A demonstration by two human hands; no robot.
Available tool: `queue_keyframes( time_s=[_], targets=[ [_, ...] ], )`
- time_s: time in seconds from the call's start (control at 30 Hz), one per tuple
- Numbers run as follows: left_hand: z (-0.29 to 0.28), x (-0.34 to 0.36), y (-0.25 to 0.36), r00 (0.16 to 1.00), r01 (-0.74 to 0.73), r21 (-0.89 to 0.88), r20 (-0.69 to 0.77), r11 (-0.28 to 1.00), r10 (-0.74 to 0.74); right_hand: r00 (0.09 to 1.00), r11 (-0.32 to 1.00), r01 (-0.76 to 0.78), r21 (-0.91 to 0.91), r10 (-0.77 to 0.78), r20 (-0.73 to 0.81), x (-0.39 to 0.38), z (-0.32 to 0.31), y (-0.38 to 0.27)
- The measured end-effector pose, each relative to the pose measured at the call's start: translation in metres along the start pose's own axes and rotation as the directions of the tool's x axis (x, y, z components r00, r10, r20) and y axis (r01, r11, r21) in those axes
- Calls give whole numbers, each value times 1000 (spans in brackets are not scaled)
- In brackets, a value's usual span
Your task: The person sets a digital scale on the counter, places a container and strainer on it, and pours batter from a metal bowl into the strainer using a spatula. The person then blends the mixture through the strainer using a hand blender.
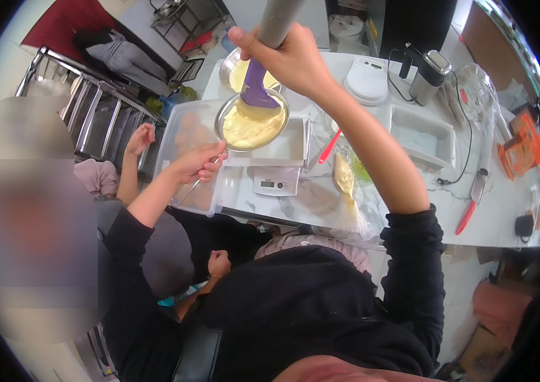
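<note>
My left hand (198, 163) grips the thin metal handle of a round strainer (221, 121), whose mesh is hidden under thick pale-yellow batter (251, 129). My right hand (295, 60) is wrapped round the thick grey handle of a spatula. Its purple blade (258, 92) dips into the batter at the strainer's far side. Under the strainer is a white rectangular tin (292, 143), on or just behind a digital kitchen scale (276, 181). A metal bowl (226, 69) with more yellow mixture stands beyond, partly covered by the strainer and spatula.
A plastic bin (184, 108) stands left, beside a co-worker's raised hand (141, 139). Another person's hand (219, 263) is below. Rightward lie a red spatula (330, 146), a filled piping bag (344, 175), a second tin (423, 137), a white scale (367, 81) and a hand mixer (430, 76).
</note>
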State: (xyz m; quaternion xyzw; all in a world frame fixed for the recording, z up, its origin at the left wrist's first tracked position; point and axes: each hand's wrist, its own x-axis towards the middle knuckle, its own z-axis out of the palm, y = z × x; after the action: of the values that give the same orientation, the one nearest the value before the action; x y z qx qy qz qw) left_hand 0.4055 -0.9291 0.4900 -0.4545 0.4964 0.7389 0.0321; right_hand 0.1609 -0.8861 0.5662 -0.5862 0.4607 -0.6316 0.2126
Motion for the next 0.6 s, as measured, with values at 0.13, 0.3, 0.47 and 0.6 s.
queue_keyframes(
  time_s=[0.13,0.3,0.47,0.6],
  targets=[
    [26,6,-12,999,-35,-111,-20,993,33,999,826,-44,563,47,9,1,16,20],
    [62,9,-42,988,-135,-280,-109,950,108,990,636,-131,761,124,67,-2,12,6],
    [88,12,-72,952,-240,-365,-271,899,144,986,707,-135,694,165,24,0,13,-20],
    [96,13,-79,934,-289,-399,-317,870,164,998,911,21,411,7,-66,-11,29,-1]
  ],
)
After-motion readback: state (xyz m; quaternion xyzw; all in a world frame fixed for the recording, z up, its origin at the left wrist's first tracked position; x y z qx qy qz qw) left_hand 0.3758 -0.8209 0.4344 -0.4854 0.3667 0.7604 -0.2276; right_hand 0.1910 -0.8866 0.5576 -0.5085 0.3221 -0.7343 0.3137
